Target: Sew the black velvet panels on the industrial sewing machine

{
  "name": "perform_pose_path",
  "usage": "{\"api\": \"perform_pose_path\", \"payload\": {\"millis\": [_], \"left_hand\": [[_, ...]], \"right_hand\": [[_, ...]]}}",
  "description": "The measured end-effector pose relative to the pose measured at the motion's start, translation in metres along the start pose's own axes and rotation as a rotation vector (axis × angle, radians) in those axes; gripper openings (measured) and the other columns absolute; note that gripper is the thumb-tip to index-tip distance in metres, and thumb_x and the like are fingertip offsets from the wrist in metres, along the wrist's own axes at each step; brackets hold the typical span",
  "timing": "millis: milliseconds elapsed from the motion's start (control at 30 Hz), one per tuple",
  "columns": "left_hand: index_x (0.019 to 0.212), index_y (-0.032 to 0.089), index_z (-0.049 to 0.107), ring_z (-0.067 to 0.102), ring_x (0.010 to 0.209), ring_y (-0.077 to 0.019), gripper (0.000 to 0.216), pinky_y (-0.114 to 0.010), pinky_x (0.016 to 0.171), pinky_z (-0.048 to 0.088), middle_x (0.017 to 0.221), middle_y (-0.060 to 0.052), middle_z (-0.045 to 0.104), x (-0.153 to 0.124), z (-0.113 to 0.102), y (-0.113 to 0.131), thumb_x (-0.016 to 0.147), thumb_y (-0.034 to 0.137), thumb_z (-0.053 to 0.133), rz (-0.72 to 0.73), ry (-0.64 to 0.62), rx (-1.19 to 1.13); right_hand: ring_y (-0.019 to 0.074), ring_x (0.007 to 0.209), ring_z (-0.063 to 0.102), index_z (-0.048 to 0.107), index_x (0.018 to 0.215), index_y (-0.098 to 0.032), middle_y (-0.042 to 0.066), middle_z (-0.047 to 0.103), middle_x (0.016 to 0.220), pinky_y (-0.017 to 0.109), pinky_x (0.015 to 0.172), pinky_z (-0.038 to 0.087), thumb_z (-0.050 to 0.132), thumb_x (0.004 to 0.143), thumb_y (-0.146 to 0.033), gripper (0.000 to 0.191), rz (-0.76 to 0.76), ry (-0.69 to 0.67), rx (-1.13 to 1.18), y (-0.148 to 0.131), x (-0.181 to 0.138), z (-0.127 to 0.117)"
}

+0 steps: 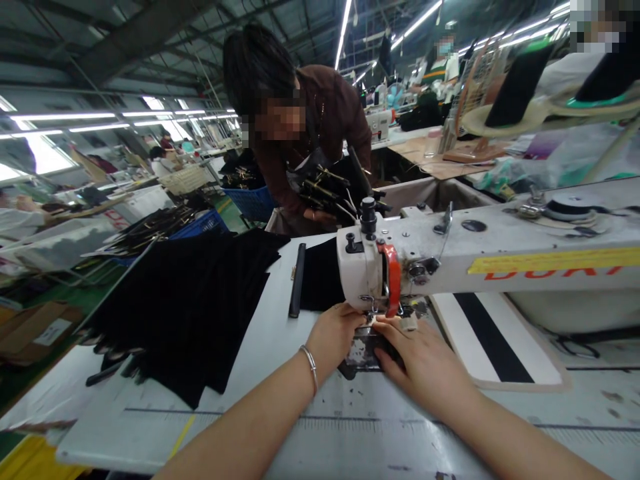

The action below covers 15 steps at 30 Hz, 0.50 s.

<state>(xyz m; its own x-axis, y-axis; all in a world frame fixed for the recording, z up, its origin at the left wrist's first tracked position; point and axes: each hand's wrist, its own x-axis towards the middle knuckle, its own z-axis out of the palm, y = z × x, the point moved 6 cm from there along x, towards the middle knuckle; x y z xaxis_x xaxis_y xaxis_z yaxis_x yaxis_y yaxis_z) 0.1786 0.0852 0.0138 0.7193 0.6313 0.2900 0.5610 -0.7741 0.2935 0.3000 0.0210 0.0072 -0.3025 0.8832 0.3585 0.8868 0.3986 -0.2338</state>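
Note:
Both of my hands are at the needle area of a white sewing machine [357,273]. My left hand [334,340], a silver bangle on its wrist, lies left of the presser foot with fingers bent together; what they pinch is hidden. From the right, my right hand [420,353] reaches in flat, fingers stretched toward the foot and thumb apart. A small pale edge shows between the fingertips, too small to name. Behind my left hand lies a black fabric piece [320,277], with a narrow black bar [298,280] beside it.
Black fabric panels [200,300] are piled on the left of the table. A white panel with a black stripe [495,340] lies under the machine arm. Across the table, a person in a brown top [335,107] bends over black pieces with metal parts. Thread cones [520,80] stand upper right.

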Motion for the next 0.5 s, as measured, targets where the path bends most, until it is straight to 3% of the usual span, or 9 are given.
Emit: {"api": "perform_pose_path", "payload": {"millis": [500], "left_hand": [[0.093,0.020,0.070,0.062,0.100,-0.0178,0.024,-0.031,0.093,0.051,0.104,-0.003,0.068,-0.0012,0.0047,-0.0068,0.084,0.005,0.055,-0.046,-0.002,-0.017]], "right_hand": [[0.0261,0.113,0.051,0.056,0.118,-0.020,0.009,0.060,0.116,0.046,0.096,0.041,0.050,0.087,-0.028,0.032,0.015,-0.005,0.020,-0.0008,-0.0041,0.0025]]}}
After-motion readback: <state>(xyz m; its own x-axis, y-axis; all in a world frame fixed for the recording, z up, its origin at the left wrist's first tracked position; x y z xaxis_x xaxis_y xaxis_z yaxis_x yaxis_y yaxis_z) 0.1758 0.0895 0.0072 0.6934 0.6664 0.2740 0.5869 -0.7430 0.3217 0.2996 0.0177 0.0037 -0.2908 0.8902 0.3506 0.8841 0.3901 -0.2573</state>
